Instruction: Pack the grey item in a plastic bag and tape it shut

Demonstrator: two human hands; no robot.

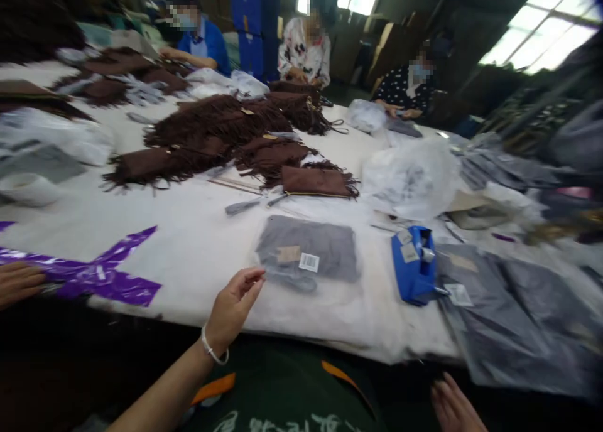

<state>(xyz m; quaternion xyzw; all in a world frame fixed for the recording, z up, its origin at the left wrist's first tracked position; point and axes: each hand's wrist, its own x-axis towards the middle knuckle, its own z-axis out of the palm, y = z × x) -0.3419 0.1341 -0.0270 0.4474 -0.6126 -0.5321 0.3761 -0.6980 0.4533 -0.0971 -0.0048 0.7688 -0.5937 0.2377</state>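
Observation:
My left hand [233,306], with a white bracelet on the wrist, hovers over the near edge of the white table [188,243]. Its fingers are apart and slightly curled, holding nothing. Just right of its fingertips lies a grey item in a clear plastic bag [306,250] with a barcode label. My right hand [452,407] is low at the bottom edge, below the table, fingers stretched out and empty. A blue tape dispenser [414,262] stands right of the bagged item.
Brown fringed bags [226,137] are piled mid-table, with one brown pouch [315,181] nearer. Grey bagged items [518,306] are stacked at right, crumpled clear plastic [409,174] behind. Purple tape [108,275] crosses the left edge beside another person's hand [19,281]. Three people sit opposite.

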